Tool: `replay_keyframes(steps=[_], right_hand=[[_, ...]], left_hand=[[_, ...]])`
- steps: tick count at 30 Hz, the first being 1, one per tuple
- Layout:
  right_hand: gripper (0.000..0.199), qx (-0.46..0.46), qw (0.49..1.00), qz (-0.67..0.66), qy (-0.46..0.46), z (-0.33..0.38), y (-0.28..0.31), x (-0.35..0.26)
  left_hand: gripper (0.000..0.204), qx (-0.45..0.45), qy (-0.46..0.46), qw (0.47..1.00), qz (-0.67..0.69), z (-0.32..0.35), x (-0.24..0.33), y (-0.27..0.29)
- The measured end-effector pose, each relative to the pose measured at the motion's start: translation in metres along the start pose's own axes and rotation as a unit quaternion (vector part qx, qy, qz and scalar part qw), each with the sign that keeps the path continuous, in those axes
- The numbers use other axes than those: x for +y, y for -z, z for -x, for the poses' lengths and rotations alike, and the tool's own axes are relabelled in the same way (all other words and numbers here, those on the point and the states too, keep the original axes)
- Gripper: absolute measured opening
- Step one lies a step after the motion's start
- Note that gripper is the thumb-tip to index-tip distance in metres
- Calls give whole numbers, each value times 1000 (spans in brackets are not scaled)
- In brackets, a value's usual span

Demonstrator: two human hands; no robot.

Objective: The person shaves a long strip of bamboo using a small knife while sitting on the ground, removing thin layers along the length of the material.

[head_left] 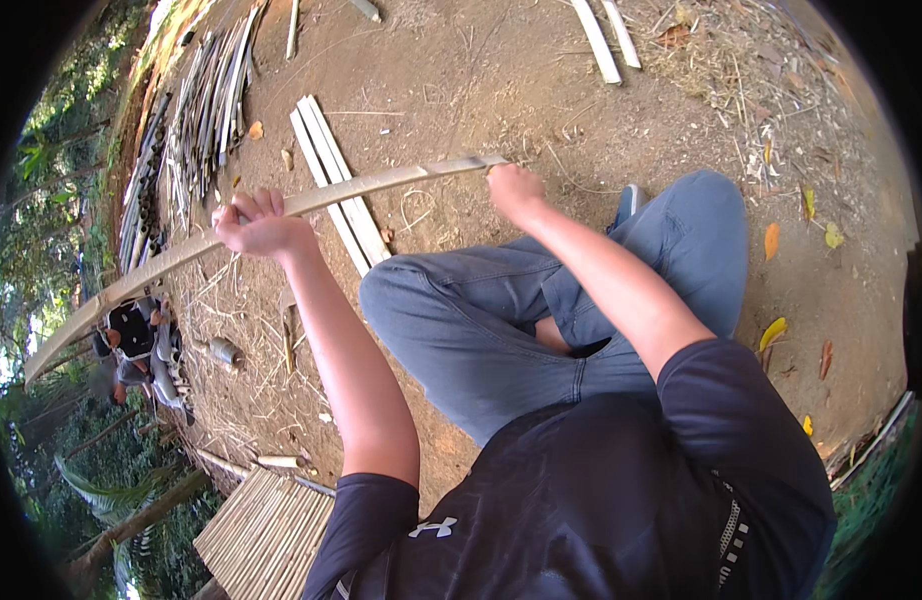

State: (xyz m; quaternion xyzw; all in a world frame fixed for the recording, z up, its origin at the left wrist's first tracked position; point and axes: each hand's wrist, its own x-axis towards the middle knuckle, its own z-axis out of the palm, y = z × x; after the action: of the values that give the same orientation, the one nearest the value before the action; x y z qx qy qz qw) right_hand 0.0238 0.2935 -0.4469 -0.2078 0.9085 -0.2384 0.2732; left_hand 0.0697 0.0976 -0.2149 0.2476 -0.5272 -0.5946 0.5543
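A long, pale split-bamboo strip (366, 184) stretches across in front of me, curving down toward the far left. My left hand (253, 226) is closed around it, palm side up, with the fingers curled over the top. At the strip's right end my right hand (517, 192) makes a fist against it. A darker grey patch shows on the strip just by that fist; I cannot make out whether it is a tool. Beyond the strip and partly crossed by it, two pale bamboo slats (333, 165) lie side by side on the ground.
My crossed legs (481, 310) are below the hands. Bamboo poles (216, 105) are piled at the far left. More slats (598, 45) lie at the top. A person (141, 340) sits at the left, near a slatted bamboo panel (266, 530) and a short cylindrical object (225, 350).
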Motion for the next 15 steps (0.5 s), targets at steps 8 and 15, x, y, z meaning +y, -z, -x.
replay_keyframes(steps=[8, 15], right_hand=[[26, 32, 996, -80, -13, -21, -11, 47], [22, -18, 998, -25, -60, -11, -8, 38]], left_hand=[[24, -30, -3, 999, 17, -11, -1, 5], [25, -42, 1, 999, 5, -4, 2, -9]])
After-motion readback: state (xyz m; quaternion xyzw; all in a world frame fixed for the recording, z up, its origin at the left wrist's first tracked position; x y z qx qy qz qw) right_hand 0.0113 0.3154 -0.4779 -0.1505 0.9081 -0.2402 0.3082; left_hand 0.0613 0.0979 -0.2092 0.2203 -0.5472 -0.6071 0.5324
